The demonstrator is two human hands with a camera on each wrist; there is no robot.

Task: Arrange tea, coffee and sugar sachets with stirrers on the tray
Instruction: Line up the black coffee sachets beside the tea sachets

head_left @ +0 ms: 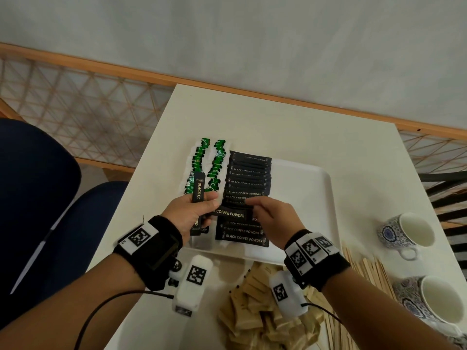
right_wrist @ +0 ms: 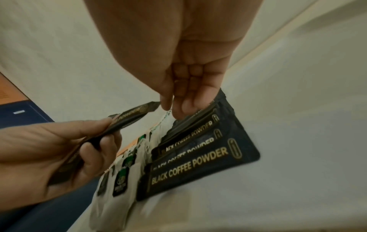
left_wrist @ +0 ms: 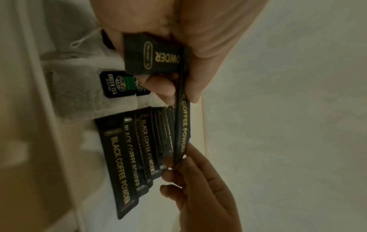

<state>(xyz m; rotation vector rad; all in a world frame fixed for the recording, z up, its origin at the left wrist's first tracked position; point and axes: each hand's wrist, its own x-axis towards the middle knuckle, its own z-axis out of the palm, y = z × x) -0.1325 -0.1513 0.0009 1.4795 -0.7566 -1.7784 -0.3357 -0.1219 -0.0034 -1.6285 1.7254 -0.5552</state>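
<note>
A white tray (head_left: 310,188) lies on the cream table (head_left: 278,122). Two columns of green tea bags (head_left: 217,162) fill its left side, and beside them runs an overlapping row of black coffee sachets (head_left: 249,181). My left hand (head_left: 202,203) grips a few coffee sachets (head_left: 198,188) above the tea bags. One of them, a crosswise sachet (head_left: 231,213), sticks out to the right, and my right hand (head_left: 252,205) pinches its free end. The left wrist view shows this sachet (left_wrist: 181,128) edge-on between both hands. In the right wrist view my right fingertips (right_wrist: 164,105) pinch its tip (right_wrist: 147,106).
A heap of brown sugar sachets (head_left: 255,311) lies on the table in front of the tray. Wooden stirrers (head_left: 366,271) lie to its right. Two patterned cups (head_left: 406,233) (head_left: 434,299) stand at the right edge. A blue chair (head_left: 38,185) is left of the table.
</note>
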